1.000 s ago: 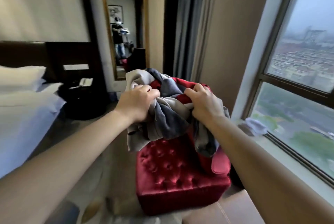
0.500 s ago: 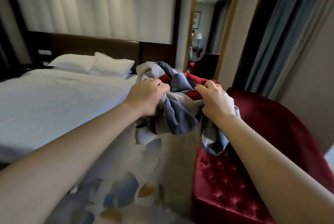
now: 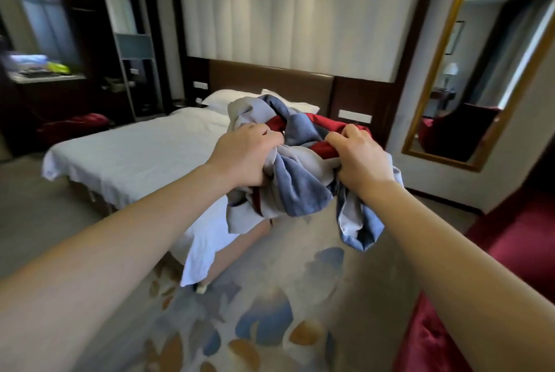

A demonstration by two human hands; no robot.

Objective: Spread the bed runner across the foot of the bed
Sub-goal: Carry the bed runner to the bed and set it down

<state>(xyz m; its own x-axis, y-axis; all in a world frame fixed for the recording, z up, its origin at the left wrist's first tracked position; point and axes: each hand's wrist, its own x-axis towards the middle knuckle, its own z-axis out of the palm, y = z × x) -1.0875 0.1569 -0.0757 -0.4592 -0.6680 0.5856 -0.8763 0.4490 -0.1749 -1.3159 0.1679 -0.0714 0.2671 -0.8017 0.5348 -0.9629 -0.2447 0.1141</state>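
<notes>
- Currently, bed runner point(image 3: 300, 179): we are holding it bunched, aloft beside the bed point(image 3: 135, 158).
- Both the left grip point(image 3: 243, 158) and the right grip point(image 3: 360, 158) are clenching its folds.
- Risk: spreading twisted, since we are gripping no clear edge.

You get one view, head-worn and wide-angle. It looks forward and slightly down along your forearms. Left hand point(image 3: 246, 158), right hand point(image 3: 360, 161) and the bundled bed runner point(image 3: 300, 188) sit close, centre frame. It faces the bed point(image 3: 135, 155) from off its foot corner, with the headboard point(image 3: 270, 77) far, carpet point(image 3: 270, 296) low and mirror point(image 3: 468, 71) on your right.
</notes>
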